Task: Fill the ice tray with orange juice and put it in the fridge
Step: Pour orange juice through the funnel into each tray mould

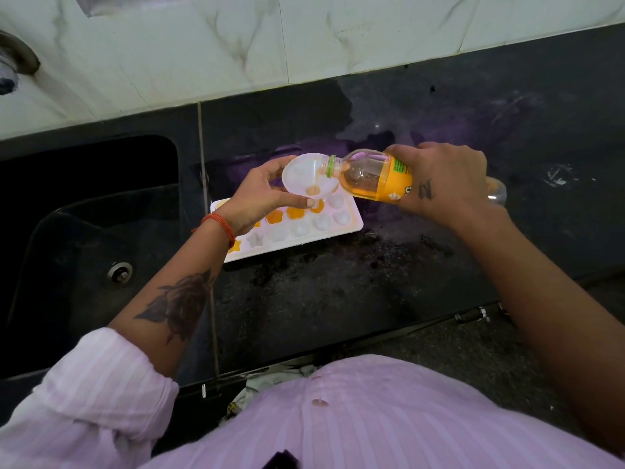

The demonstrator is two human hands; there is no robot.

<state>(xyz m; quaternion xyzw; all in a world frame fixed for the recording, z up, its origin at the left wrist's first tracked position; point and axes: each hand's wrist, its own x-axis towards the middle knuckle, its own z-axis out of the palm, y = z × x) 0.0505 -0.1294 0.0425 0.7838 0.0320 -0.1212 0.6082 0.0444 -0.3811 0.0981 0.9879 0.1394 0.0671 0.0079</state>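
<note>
A white ice tray (351,222) lies on the black counter (338,292), with several shaped cells holding orange juice and others showing white. My left hand (260,194) grips a white plastic funnel (301,174) with its spout over a tray cell; a little juice pools in the funnel. My right hand (443,179) holds an orange juice bottle (372,176) tipped on its side. Its open neck with a green ring rests at the funnel's rim. The tray's left part is hidden behind my left wrist.
A black sink (88,231) with a metal drain (119,271) sits left of the tray. A tap (13,66) juts from the marble-tiled wall (236,45) at the far left. The counter's front edge runs below the tray, with floor at right.
</note>
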